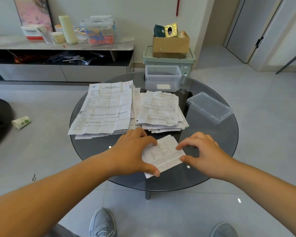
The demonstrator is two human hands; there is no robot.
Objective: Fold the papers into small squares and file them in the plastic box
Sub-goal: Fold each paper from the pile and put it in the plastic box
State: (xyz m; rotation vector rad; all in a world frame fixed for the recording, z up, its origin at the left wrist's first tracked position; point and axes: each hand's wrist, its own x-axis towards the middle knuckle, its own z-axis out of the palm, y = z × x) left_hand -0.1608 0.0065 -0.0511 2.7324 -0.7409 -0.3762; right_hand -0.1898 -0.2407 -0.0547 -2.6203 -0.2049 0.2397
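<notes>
Since the crease seemingly needs setting, the left hand [135, 151] pins the folded paper [166, 155] to the table's [92, 147] near side, fingers curled round it, while the right hand [203, 154] pinches its right edge. The plastic box [162, 71] stands open at the far side, ready for filing.

Printed papers and a clear plastic box [163, 77] on the dark glass tabletop [212, 142].
A folded paper [164, 155] lies nearest, gripped by the left hand [133, 151] and right hand [203, 154]. Behind it lie creased large sheets [102, 108] and a stack of smaller slips [159, 110]. The open box holds one small folded square [163, 86]; its lid [209, 107] lies to the right.
</notes>
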